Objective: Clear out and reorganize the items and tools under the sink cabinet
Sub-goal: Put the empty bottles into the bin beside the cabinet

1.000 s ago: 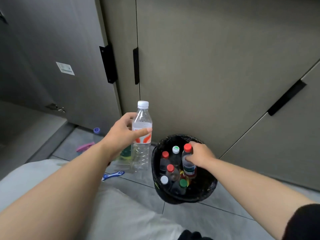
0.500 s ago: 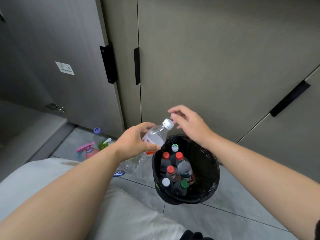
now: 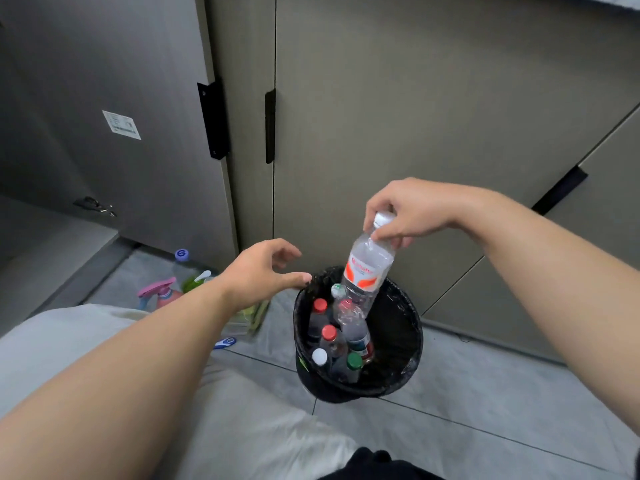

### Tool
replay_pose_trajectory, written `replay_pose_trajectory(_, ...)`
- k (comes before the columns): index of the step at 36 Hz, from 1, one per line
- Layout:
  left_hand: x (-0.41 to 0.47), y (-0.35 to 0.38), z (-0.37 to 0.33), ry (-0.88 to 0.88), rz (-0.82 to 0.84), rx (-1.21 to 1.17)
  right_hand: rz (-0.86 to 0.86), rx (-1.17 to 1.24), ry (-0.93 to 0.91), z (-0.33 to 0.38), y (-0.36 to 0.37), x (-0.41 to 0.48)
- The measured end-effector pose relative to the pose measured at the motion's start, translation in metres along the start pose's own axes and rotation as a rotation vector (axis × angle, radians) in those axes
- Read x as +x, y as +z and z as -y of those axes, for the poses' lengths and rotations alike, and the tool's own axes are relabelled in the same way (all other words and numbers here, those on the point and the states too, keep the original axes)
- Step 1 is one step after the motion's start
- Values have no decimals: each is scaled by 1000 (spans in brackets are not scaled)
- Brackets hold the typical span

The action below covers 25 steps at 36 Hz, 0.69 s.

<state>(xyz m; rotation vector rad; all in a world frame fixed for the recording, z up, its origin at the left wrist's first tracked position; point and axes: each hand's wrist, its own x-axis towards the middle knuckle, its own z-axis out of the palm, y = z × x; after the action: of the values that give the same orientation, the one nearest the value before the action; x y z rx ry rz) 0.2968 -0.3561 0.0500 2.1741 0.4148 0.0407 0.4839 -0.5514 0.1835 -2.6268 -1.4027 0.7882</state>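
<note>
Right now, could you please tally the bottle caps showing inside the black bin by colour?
Red caps: 2
White caps: 2
Green caps: 1
Total: 5; another cap may be hidden behind the held bottle.

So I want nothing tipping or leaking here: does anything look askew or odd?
Nothing is spilled. The right hand holds a clear water bottle by its neck, tilted over the black bin of upright capped bottles. The left hand is open. A pink spray bottle sits loose on the floor.
</note>
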Motion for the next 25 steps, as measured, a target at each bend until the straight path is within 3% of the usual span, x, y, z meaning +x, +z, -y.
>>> replay_pose_trajectory(4, 2, 0, 5, -49, -21, 78, 124, -179, 94, -12, 49, 15)
replay_pose_trajectory(15, 0, -2, 14, -105, -9, 103, 218, -243, 266, -47, 212, 33)
replay_pose_trajectory(20, 1, -2, 16, -133, -22, 96, 258, -287, 311, -60, 237, 30)
replay_pose_trajectory(25, 3, -10, 10, -140, -79, 88, 228, -281, 255, -55, 212, 42)
